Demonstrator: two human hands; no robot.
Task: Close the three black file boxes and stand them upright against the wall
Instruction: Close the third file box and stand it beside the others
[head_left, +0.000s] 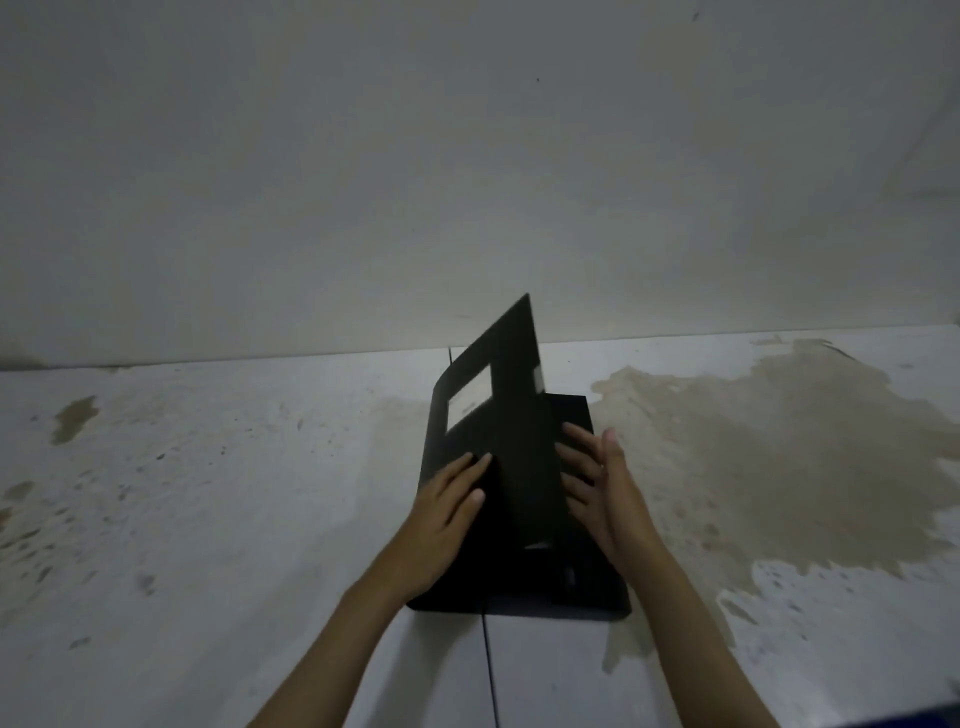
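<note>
Black file box (519, 519) flat on stained floor near wall (363, 182), cover half-raised; left hand (447, 512) and right hand (602, 493), fingers spread, seemingly pressing it.

No text, brand, number or sign can be read anywhere. The black file box (519, 499) carries a pale rectangular panel (470, 397) on its raised flap and a small pale tab (540, 378) at the flap's edge, but both look blank and blurred, with no lettering to make out. The wall (467, 156) shows only stains.
</note>
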